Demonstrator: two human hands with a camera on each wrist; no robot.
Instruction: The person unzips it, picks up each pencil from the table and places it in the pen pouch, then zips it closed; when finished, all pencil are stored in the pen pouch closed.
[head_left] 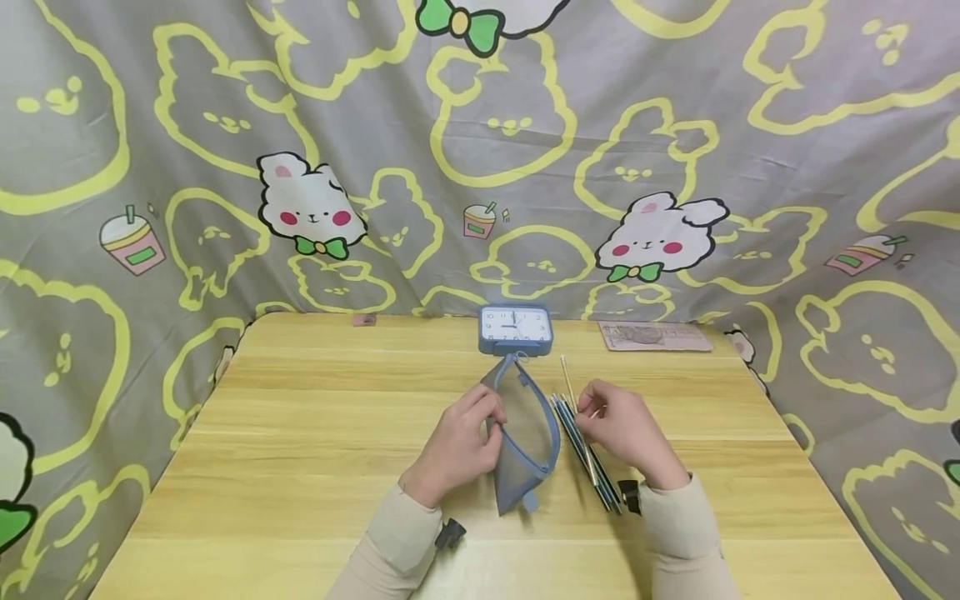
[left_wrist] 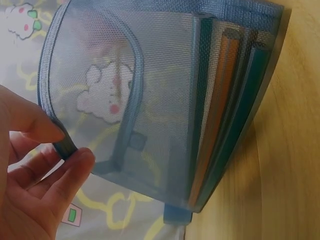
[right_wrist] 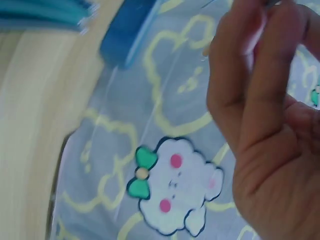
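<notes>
My left hand (head_left: 459, 446) pinches the blue zip edge of a grey mesh pouch (head_left: 517, 475), whose mouth gapes toward the right. In the left wrist view, green and orange pencils (left_wrist: 220, 100) show through the mesh (left_wrist: 165, 65); I cannot tell whether they lie inside or behind it. Just right of the pouch, a bundle of dark pencils (head_left: 581, 446) lies on the table. Over that bundle my right hand (head_left: 626, 425) pinches a thin, light-coloured stick (head_left: 567, 379). In the right wrist view, the fingertips meet at the top edge, and the stick is mostly out of view.
A blue clock (head_left: 516, 327) stands behind the pouch at the table's back edge. A pinkish printed note (head_left: 655, 336) lies at the back right, and a small pink piece (head_left: 364, 320) at the back left. Patterned cloth (head_left: 525, 208) hangs around the wooden table (head_left: 300, 467).
</notes>
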